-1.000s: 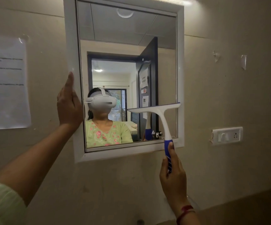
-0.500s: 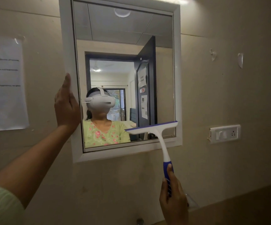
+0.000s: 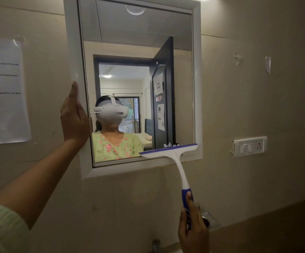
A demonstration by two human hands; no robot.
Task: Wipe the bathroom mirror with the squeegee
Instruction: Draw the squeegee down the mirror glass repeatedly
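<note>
The right hand is closed around the blue grip of the squeegee, thumb laid along the handle, its white stem rising to a blue-edged blade that lies across the lower right corner of the mirror, on the glass just above the white frame. The left hand is open and flat, fingers straight up, pressed against the frame's left side. On the beige wall a printed paper sheet hangs to the left, its lines too blurred to read, and a white switch plate with a socket sits to the right, two scraps of tape above it.
</note>
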